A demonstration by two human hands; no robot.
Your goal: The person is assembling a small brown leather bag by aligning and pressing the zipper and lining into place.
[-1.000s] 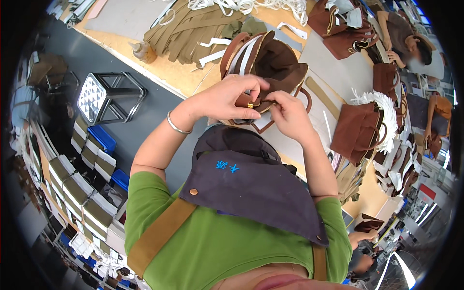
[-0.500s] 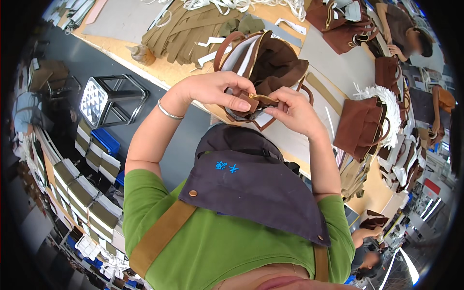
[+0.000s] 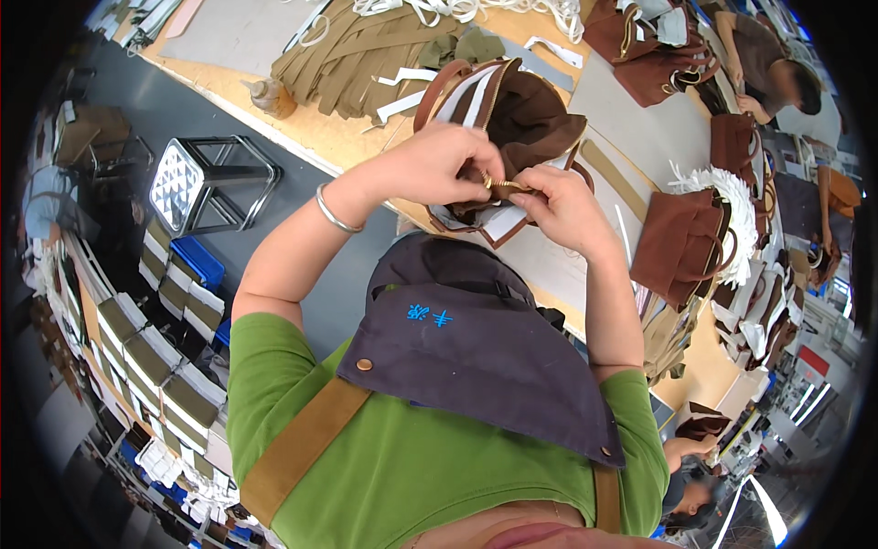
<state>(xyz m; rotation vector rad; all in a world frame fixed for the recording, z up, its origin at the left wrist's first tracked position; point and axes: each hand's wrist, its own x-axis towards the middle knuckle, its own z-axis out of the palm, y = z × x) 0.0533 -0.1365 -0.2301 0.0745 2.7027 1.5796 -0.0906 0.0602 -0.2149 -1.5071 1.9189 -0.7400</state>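
A brown handbag [image 3: 540, 105] stands gaping at the near edge of the table, with white strips and a gold zipper along its mouth. My right hand [image 3: 560, 203] pinches one end of a short stretch of gold-toothed zipper [image 3: 499, 183] at the bag's near side. At the other end of that stretch, my left hand [image 3: 448, 165] has its fingers curled together against the zipper. The left fingertips are partly hidden, and I cannot tell whether they hold the teeth, a slider or the tape. White lining shows below the hands.
Olive-brown strips [image 3: 343, 69] lie beyond the bag, near a small bottle [image 3: 272, 97]. Another brown handbag [image 3: 679, 245] stands to the right beside white strips. A metal stool [image 3: 206, 178] is on the floor at left. Other people work at the right.
My left hand has shifted right and slightly up, its thumb and fingers now curled in at the zipper. The brown tab it held is now hidden. My right hand keeps its pinch.
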